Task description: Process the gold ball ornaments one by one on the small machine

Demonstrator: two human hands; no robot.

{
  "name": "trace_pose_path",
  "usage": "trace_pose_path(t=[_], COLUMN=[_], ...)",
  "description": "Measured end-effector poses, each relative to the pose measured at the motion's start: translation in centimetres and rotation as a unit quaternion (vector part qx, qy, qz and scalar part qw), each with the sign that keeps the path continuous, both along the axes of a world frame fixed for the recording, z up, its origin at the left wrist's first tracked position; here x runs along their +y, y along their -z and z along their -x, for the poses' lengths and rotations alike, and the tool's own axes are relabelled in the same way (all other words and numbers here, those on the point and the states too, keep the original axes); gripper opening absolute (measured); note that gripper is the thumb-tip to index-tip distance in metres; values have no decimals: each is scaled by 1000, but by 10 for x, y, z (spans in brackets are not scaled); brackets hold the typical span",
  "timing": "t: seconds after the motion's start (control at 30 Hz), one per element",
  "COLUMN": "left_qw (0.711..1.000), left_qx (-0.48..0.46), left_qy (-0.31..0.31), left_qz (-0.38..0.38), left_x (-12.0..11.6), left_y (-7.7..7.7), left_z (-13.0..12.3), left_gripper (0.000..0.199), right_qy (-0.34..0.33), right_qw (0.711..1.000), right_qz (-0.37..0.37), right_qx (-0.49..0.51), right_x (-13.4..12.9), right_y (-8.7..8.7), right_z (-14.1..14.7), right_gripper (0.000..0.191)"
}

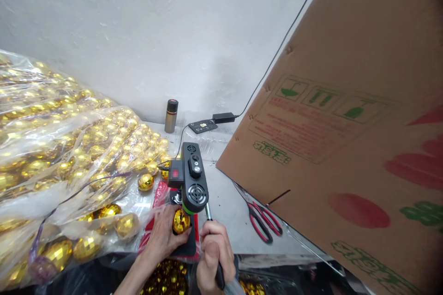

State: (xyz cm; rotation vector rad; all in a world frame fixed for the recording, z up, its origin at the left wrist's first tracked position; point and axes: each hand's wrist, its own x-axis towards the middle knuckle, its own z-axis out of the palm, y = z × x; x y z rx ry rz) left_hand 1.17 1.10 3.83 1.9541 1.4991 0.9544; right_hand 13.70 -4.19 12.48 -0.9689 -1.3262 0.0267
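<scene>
My left hand is closed round a shiny gold faceted ball under the front end of a black device with round vents. In my right hand is a black-handled metal rod, its silver shaft running up beside the device; where the shaft ends is hidden. The device stands over a black base on a red sheet. A small black box with a cable is at the device's left side. Another gold ball lies just left of it.
A large clear plastic bag of gold balls fills the left. Red-and-black scissors lie beside a big cardboard box on the right. Near the wall are a spray can, a dark phone-like slab and a power adapter.
</scene>
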Motion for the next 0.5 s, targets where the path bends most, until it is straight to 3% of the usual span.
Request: trace_pose_path(t=[0.23, 0.5], left_qw=[1000, 1000], left_qx=[-2, -3], left_qy=[8, -3], left_qz=[-3, -8], left_x=[-1, -1], left_y=[-3, 2], left_z=[2, -2], left_gripper=[32, 33], right_qy=[8, 14], right_qw=[998, 998], right_qz=[40, 38], right_qx=[53, 54], right_x=[-5, -6], right_y=[-1, -2], right_z=[10, 12], right_gripper=[34, 36])
